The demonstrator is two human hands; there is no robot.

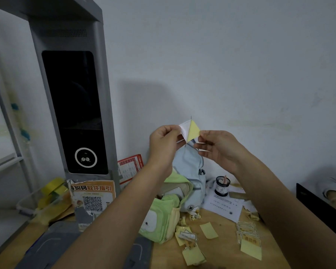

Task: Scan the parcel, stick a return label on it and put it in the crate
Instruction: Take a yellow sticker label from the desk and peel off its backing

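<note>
We find the left hand (164,139) pinching the small white paper label (185,127) and the right hand (219,146) pinching its yellow backing sheet (194,130), apparently to peel them apart.

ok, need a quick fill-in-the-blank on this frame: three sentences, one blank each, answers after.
1. Both hands hold a small label whose peeled backing is ___ in colour.
2. The left hand pinches the label's ___ half.
3. The green fabric bag lies on the ___ tabletop.

Missing words: yellow; white; wooden
</note>
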